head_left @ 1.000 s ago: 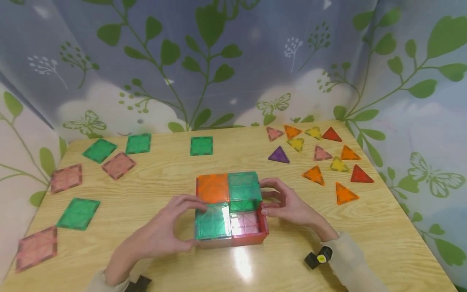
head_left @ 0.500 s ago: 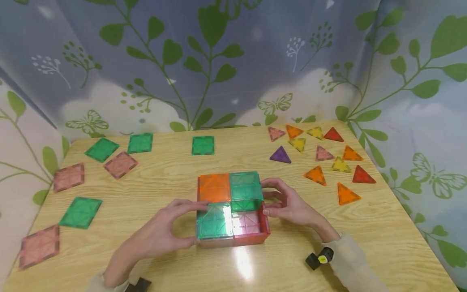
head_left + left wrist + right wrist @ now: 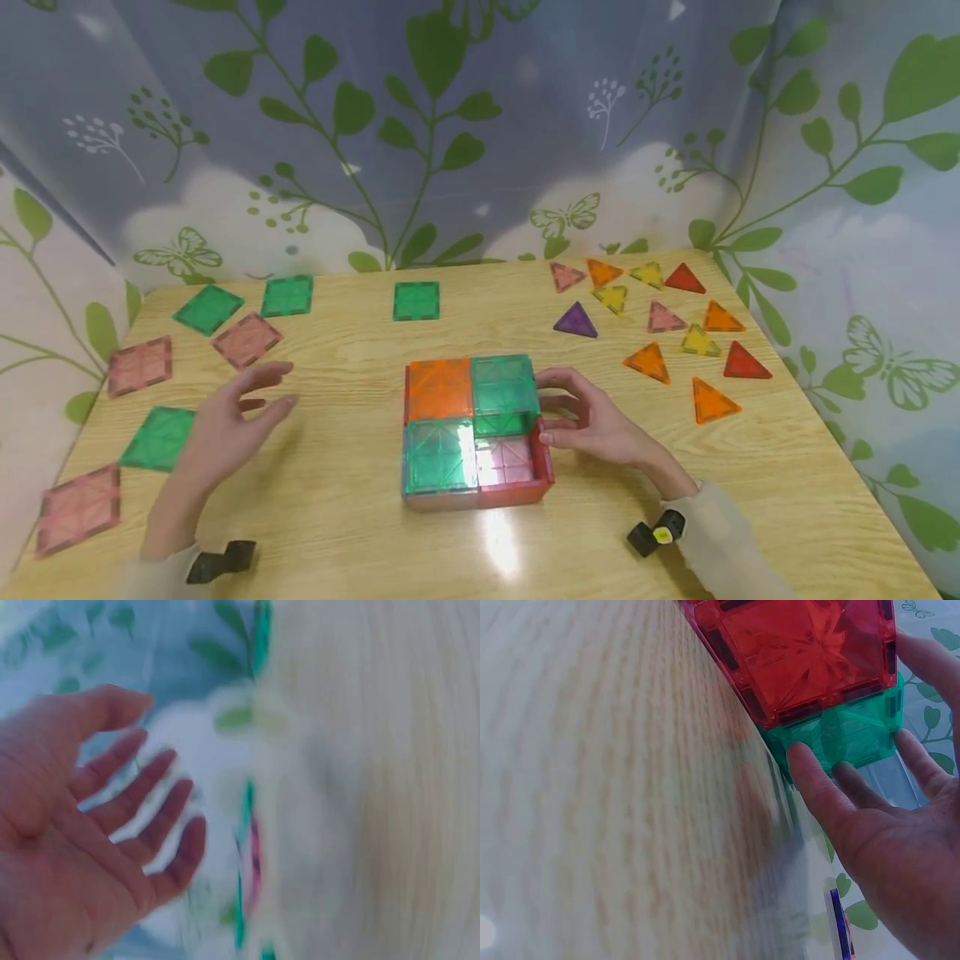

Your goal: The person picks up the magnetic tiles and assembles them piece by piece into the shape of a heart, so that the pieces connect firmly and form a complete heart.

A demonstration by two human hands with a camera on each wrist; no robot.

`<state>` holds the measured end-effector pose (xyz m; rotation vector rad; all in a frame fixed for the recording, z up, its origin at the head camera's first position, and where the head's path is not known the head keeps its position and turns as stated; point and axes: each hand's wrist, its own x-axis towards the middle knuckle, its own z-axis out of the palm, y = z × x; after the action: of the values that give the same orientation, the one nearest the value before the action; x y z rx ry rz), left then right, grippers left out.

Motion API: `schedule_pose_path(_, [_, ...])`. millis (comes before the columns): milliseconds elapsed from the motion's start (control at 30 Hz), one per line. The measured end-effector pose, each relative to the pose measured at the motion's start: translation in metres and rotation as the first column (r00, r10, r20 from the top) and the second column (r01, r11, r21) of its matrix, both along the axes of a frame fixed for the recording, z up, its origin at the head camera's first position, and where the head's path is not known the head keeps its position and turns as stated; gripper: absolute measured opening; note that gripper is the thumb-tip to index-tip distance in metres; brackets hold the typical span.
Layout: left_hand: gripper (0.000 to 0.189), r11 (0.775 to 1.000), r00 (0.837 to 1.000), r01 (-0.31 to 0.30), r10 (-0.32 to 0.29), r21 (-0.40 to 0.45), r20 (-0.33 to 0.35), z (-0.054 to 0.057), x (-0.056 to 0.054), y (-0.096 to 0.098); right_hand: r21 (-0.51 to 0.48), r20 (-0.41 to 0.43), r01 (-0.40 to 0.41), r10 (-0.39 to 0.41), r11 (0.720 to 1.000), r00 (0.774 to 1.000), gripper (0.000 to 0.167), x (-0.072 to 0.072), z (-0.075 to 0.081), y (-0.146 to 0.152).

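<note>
A low box of translucent magnetic tiles [image 3: 442,458] sits mid-table. Its top bears an orange square [image 3: 440,389] and two green squares, while the near right compartment is uncovered, showing a pink tile [image 3: 504,460] inside. My right hand [image 3: 592,417] rests its relaxed fingertips against the box's right side. In the right wrist view they lie along a green side tile [image 3: 862,731] beside a red one [image 3: 810,652]. My left hand [image 3: 225,425] holds nothing, fingers loosely bent, above the table left of the box. It partly covers a green square tile [image 3: 153,437].
More square tiles lie flat at left, including a pink one [image 3: 78,510] near the front and a green one [image 3: 208,309] farther back. One green square [image 3: 416,301] lies behind the box. Several triangle tiles spread at back right, among them a purple one [image 3: 576,320]. Patterned curtains surround the table.
My left hand has let go of the box's left side and moved left, over the table by the green square. The right hand and the box have stayed in place.
</note>
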<state>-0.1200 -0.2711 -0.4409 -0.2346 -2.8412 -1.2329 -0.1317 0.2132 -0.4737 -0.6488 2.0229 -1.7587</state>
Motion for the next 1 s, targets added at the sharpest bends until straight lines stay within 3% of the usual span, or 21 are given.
schedule_pose_path(100, [0.054, 0.989, 0.997, -0.079, 0.079, -0.122, -0.005, -0.015, -0.003, -0.035, -0.011, -0.001, -0.008, 0.008, 1.0, 1.0, 0.064, 0.0, -0.002, 0.0])
schedule_pose_path(233, [0.069, 0.974, 0.985, -0.142, 0.156, -0.179, 0.068, -0.03, 0.002, -0.075, -0.015, -0.004, -0.017, 0.017, 1.0, 1.0, 0.064, 0.001, -0.003, 0.0])
schedule_pose_path(333, [0.075, 0.96, 0.971, -0.181, 0.209, -0.212, 0.114, -0.031, 0.007, -0.096, -0.007, -0.002, -0.013, 0.013, 1.0, 1.0, 0.064, 0.001, -0.003, -0.001])
schedule_pose_path(500, [0.078, 0.936, 0.96, -0.231, 0.264, -0.264, 0.096, -0.028, 0.016, -0.121, 0.003, 0.003, -0.003, 0.003, 1.0, 1.0, 0.065, 0.001, -0.002, -0.001])
schedule_pose_path(733, [0.093, 0.911, 0.954, -0.175, 0.25, -0.372, 0.164, -0.032, 0.026, -0.143, -0.002, 0.005, -0.007, 0.007, 1.0, 1.0, 0.064, -0.001, -0.001, 0.0])
schedule_pose_path(900, [0.092, 0.899, 0.963, -0.146, 0.224, -0.412, 0.149, -0.038, 0.023, -0.144, -0.005, -0.005, -0.012, 0.012, 1.0, 1.0, 0.063, -0.001, -0.001, 0.0])
schedule_pose_path(1000, [0.09, 0.909, 0.966, -0.126, 0.204, -0.398, 0.16, -0.038, 0.02, -0.139, -0.004, -0.007, -0.013, 0.013, 1.0, 1.0, 0.064, -0.001, -0.001, 0.001])
